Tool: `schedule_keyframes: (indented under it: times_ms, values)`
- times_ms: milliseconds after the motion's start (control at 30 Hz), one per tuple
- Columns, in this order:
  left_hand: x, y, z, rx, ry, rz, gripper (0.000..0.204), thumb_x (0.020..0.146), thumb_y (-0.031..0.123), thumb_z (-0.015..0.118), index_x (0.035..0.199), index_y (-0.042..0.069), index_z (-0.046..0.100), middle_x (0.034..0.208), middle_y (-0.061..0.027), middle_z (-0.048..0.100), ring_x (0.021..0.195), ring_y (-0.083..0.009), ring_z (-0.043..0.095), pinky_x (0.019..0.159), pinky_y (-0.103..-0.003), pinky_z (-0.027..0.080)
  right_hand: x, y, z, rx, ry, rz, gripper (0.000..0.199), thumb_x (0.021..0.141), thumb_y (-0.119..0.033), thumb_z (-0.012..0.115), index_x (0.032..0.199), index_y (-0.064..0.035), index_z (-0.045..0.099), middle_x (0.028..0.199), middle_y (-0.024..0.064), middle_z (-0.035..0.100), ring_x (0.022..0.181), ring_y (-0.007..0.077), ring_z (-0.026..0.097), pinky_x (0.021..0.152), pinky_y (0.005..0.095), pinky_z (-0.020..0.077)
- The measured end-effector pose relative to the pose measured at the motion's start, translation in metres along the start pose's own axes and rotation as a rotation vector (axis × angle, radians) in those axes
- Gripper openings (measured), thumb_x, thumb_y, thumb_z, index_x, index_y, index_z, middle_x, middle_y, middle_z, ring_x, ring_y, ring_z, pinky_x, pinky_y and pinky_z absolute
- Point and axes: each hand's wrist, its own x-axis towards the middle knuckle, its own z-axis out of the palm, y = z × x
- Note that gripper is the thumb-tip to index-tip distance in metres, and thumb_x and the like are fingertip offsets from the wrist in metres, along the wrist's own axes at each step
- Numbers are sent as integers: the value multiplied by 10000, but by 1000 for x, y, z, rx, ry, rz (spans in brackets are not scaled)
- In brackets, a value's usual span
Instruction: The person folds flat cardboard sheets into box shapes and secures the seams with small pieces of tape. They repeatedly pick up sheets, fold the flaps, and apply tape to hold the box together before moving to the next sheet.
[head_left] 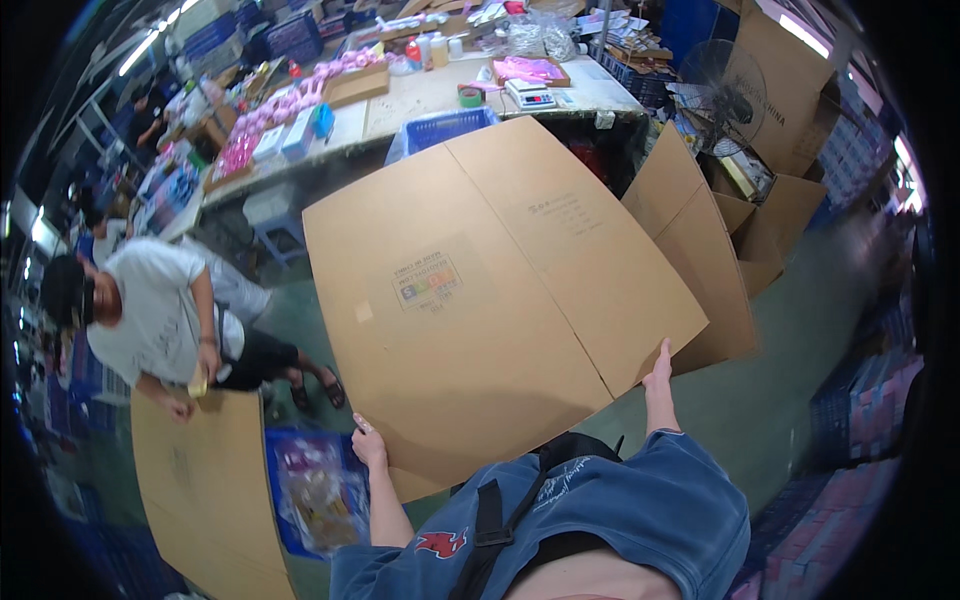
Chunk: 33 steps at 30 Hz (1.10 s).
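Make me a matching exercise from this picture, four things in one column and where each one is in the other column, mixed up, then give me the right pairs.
Things:
1. flattened cardboard box
2. standing fan
3. blue basket
4. co-worker in a white shirt

Places:
A. far right, beside stacked cartons
B. crouched at the left over another cardboard sheet
C. held between the left hand and right hand
D. at the near edge of the worktable

Pairs: 1-C, 2-A, 3-D, 4-B
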Motion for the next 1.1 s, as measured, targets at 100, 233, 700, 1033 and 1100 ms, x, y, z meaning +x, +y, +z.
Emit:
schedule_keyframes:
  times_ms: [100, 233, 700, 1033, 1100]
  values:
    - [-54, -61, -19, -32, -3, -77, 844, 977, 706, 297, 1029, -20, 725, 1021, -263, 710, 1010, -471, 641, 882, -528, 482, -52, -38, -42, -42, -203, -5, 749, 943, -567, 607, 1460, -54, 430, 1437, 132, 515, 1301, 298, 509, 1059, 465, 455]
    - [-125, -113, -28, -52, -14, -171, 869, 973, 713, 293, 1057, -40, 719, 1064, -264, 702, 1043, -442, 641, 892, -510, 484, -88, -88, -71, -111, -330, -68, 779, 948, -548, 613, 1486, -28, 398, 1474, 134, 481, 1329, 286, 490, 1083, 432, 436]
    - [-190, -101, -43, -421, 6, -67, 710, 943, 624, 569, 932, -68, 730, 811, -102, 730, 735, -203, 644, 690, -362, 505, -132, -165, -117, 93, -332, -231, 643, 980, -443, 624, 1437, -20, 466, 1421, 102, 537, 1268, 238, 546, 1047, 380, 471]
    - [-49, 34, -51, -634, 39, 218, 684, 949, 610, 578, 820, -45, 726, 708, -52, 678, 671, -140, 575, 628, -331, 466, -83, -125, -62, 104, -483, 73, 503, 952, -353, 684, 1351, -81, 545, 1355, 32, 573, 1265, 218, 512, 1111, 383, 384]
    - [-16, 70, -44, -624, 66, 223, 689, 953, 605, 575, 825, -54, 729, 732, -43, 690, 662, -136, 582, 627, -325, 478, -64, -108, -35, 163, -455, 110, 430, 958, -333, 678, 1297, -87, 585, 1291, 46, 622, 1209, 228, 560, 1064, 397, 440]
